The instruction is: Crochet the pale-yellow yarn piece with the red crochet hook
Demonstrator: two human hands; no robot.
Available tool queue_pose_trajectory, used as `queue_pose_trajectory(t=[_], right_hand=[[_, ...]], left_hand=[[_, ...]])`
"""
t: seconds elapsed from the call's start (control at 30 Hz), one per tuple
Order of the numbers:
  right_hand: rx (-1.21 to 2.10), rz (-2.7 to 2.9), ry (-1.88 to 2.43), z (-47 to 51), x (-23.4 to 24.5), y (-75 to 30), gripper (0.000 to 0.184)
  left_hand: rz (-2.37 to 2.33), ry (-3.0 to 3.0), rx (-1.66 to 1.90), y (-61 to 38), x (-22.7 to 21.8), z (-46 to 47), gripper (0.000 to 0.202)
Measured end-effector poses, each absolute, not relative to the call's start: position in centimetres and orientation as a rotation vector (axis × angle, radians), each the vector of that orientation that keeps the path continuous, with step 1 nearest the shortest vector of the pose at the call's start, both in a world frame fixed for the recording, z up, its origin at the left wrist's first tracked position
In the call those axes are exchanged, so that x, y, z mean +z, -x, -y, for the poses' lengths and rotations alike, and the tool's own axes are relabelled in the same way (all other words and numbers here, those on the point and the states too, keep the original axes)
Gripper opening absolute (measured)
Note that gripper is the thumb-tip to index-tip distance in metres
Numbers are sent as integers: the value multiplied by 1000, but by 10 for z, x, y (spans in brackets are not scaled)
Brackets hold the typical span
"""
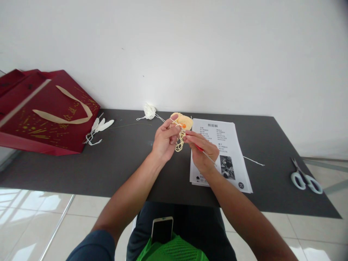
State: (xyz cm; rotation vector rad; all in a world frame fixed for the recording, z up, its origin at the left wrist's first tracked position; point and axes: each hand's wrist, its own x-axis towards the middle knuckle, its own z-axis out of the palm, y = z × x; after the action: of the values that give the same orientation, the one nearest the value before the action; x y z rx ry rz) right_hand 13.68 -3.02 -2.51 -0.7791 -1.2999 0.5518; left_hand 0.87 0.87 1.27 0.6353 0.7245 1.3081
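Note:
Above the middle of the table, my left hand (164, 142) is closed on white yarn (175, 121), its forefinger raised with the strand across it. My right hand (204, 150) grips a crochet hook (199, 148) with a red handle and a metal shaft sticking out below the fingers. The hook's tip meets the work between both hands, where fingers hide the stitches. A small orange piece (184, 126) shows there; I cannot make out what it is. Just behind lies a pale yellow yarn ball (186, 120), and loose yellow strands (179, 145) hang below the fingers.
A white yarn ball (149, 111) sits by the wall. Printed sheets (214, 145) lie under my right hand. Scissors (306, 177) rest at the right end. To the left are a red gift bag (51, 112) and white crocheted pieces (99, 127). A phone (162, 230) is on my lap.

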Motion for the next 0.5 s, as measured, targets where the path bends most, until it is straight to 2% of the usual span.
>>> queue_pose_trajectory(t=[0.1, 0.27, 0.5], right_hand=[[756, 1087, 768, 26, -22, -133, 14], [946, 896, 701, 15, -18, -136, 10], [810, 1043, 775, 15, -13, -150, 14]], left_hand=[[-724, -643, 1285, -8, 12, -9, 52], [-781, -705, 1292, -11, 13, -7, 57], [-954, -894, 1306, -12, 11, -8, 63]])
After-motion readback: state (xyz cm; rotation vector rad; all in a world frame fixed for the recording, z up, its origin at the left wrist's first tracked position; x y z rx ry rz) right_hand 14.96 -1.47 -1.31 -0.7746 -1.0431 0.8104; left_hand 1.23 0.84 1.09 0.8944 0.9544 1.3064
